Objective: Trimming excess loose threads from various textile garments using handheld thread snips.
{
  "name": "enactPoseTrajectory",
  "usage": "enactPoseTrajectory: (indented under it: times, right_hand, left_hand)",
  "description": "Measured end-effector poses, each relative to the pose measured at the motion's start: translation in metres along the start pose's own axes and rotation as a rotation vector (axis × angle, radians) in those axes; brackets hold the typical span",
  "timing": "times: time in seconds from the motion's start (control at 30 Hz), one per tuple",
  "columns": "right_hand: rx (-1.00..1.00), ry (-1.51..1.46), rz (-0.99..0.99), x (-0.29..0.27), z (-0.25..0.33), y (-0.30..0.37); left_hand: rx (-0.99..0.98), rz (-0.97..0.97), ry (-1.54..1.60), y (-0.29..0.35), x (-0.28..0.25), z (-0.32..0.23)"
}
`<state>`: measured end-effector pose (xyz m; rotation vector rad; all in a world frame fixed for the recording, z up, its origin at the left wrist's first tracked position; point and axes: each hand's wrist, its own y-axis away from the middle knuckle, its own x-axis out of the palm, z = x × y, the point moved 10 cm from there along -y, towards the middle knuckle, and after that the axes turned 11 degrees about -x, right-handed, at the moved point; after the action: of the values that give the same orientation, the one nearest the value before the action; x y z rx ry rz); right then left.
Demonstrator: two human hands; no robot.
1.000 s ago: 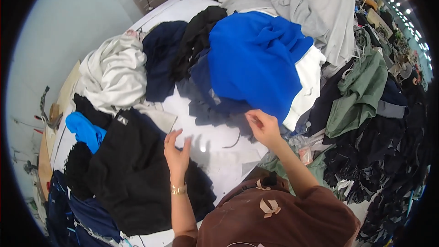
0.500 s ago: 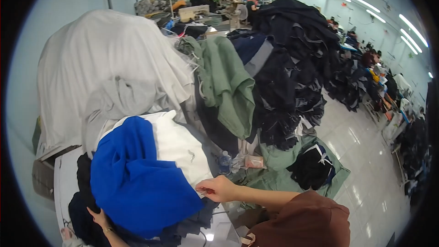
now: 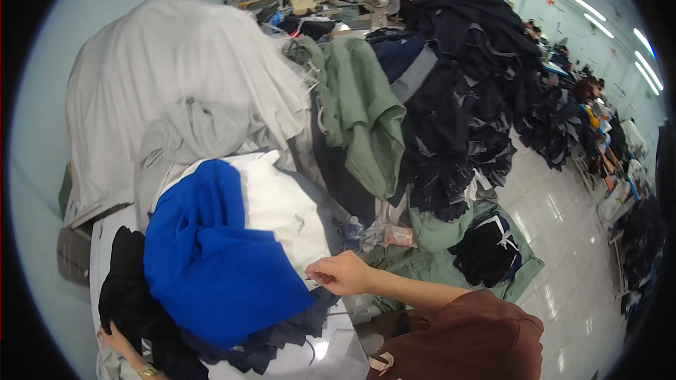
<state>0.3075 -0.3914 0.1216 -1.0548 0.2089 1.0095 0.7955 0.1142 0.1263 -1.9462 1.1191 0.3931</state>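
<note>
A piece of bright blue fabric (image 3: 218, 260) lies folded over white fabric (image 3: 282, 200) on the table in front of me. My right hand (image 3: 341, 273) is closed just beyond the blue fabric's right edge, over the corner of the white. A small dark-reddish thing shows between its fingers, too small to name. At the lower left, my left hand (image 3: 118, 345) grips the edge of a black cloth (image 3: 134, 288), its fingers partly hidden. Dark grey fabric (image 3: 260, 352) sticks out beneath the blue piece.
A large heap under a pale grey cloth (image 3: 176, 56) rises behind. Green fabric (image 3: 362, 112) hangs beside tall dark garment piles (image 3: 465, 98). A plastic bottle (image 3: 353, 231) and a pinkish packet (image 3: 398, 236) sit right of the white fabric. Black garments (image 3: 486, 253) rest on green cloth (image 3: 521, 278).
My left hand has moved left and slightly down, and the black cloth has shifted with it. My right hand has risen slightly. The whole view has tilted a little.
</note>
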Motion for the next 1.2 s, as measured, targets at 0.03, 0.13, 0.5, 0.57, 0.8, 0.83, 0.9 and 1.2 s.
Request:
enactPoseTrajectory:
  times: [0.03, 0.13, 0.5, 0.57, 0.8, 0.83, 0.9, 1.2]
  right_hand:
    - [-0.005, -0.004, -0.034, -0.006, 0.001, -0.003]
    - [-0.086, -0.14, -0.06, 0.001, 0.021, -0.015]
    - [-0.191, -0.602, 0.159, 0.105, 0.094, -0.054]
    - [-0.112, -0.705, 0.22, 0.133, 0.105, -0.062]
    - [-0.071, -1.019, 0.35, 0.283, 0.173, -0.143]
    - [-0.105, -1.002, 0.311, 0.31, 0.18, -0.156]
    - [-0.142, -0.763, 0.412, 0.367, 0.198, -0.173]
    - [-0.372, -0.632, 0.584, 0.418, 0.237, -0.096]
  left_hand:
    - [0.126, -0.102, 0.027, 0.033, -0.033, -0.041]
    - [-0.083, 0.089, 0.29, 0.125, -0.116, -0.042]
    - [-0.301, 0.035, -0.014, 0.459, -0.155, -0.082]
    - [-0.369, 0.192, -0.032, 0.488, -0.141, -0.085]
    - [-0.739, 0.314, -0.132, 0.566, -0.149, -0.055]
    - [-0.724, 0.323, -0.152, 0.569, -0.152, -0.059]
    - [-0.73, 0.322, -0.174, 0.57, -0.164, -0.069]
    - [-0.912, 0.184, 0.064, 0.539, -0.225, -0.071]
